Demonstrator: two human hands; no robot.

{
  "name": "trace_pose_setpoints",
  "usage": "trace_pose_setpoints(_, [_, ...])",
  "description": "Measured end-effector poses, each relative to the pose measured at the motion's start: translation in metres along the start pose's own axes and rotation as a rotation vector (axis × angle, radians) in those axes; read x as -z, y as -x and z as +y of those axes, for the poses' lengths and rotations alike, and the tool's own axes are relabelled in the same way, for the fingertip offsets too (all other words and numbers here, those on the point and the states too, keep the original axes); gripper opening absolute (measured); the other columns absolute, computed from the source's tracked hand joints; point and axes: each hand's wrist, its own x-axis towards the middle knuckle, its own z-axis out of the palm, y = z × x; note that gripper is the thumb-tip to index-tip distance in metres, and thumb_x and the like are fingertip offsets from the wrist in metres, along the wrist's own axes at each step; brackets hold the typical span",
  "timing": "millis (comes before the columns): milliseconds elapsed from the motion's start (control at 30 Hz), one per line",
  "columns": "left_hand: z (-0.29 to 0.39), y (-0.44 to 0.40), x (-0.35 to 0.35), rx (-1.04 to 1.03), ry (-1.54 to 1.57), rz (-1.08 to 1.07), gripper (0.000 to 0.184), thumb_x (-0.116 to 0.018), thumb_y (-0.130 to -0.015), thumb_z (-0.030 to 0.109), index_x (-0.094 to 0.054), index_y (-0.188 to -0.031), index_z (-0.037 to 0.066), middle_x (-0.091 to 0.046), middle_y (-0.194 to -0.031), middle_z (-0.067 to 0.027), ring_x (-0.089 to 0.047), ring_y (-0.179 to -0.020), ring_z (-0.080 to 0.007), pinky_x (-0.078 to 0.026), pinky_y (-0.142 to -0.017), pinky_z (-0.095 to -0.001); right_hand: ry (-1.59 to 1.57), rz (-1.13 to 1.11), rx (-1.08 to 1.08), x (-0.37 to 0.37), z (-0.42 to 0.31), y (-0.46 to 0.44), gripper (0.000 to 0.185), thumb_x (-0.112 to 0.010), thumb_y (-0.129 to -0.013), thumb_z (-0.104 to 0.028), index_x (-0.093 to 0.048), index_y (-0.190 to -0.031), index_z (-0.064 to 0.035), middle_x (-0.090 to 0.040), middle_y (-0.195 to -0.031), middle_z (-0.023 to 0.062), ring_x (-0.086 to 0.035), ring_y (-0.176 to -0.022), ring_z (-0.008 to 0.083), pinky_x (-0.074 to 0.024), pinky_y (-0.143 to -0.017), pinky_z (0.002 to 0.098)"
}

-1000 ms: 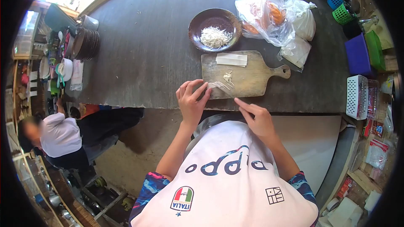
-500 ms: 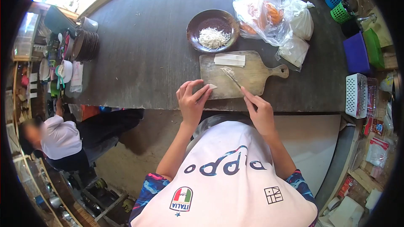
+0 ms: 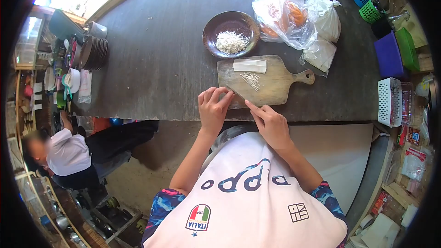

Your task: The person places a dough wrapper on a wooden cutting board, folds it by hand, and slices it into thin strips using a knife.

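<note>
A wooden cutting board (image 3: 275, 82) with a handle lies near the table's front edge. My right hand (image 3: 273, 126) is closed around a small knife (image 3: 239, 95), its forefinger stretched along it. The blade points left to the fingertips of my left hand (image 3: 212, 108). That hand is pinched at the board's left edge over a small pale piece, now mostly hidden by the fingers. On the board lie a small heap of thin pale shreds (image 3: 251, 81) and some flat white strips (image 3: 249, 65). Behind it, a dark round bowl (image 3: 211, 25) contains more white shreds (image 3: 232, 42).
Clear plastic bags (image 3: 285, 16) with orange contents stand behind the board, beside a white packet (image 3: 319, 55). A white basket (image 3: 389, 102) and colored bins line the right side. Stacked dark plates (image 3: 93, 51) stand at left; another person (image 3: 69, 151) sits beyond.
The knife has drawn back from the shreds toward my left fingertips, leaving a loose heap mid-board. My right hand has shifted left and slightly down. The other person has barely moved.
</note>
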Motion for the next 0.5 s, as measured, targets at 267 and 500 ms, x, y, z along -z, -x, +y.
trace_pose_setpoints(267, [-0.004,-0.001,0.004,-0.049,-0.002,-0.048,0.018,-0.081,-0.093,0.019,-0.082,-0.111,0.018,-0.071,-0.117,0.0059,-0.064,-0.115,-0.02,-0.045,-0.101,-0.0405,0.018,0.007,0.019,0.009,0.001,0.005,0.052,-0.073,-0.102,-0.018,-0.07,-0.149,-0.04,-0.065,-0.082,0.0061,-0.072,-0.067,0.0293,-0.0605,-0.063,0.0456])
trace_pose_setpoints(500, [-0.005,-0.001,0.004,-0.061,-0.009,-0.055,0.021,-0.081,-0.09,0.016,-0.083,-0.111,0.018,-0.072,-0.118,0.006,-0.064,-0.114,-0.0199,-0.045,-0.1,-0.0398,0.042,-0.006,0.037,0.003,0.0,-0.006,0.052,-0.072,-0.102,-0.017,-0.069,-0.15,-0.0399,-0.064,-0.081,0.0065,-0.072,-0.066,0.0293,-0.0607,-0.062,0.0455])
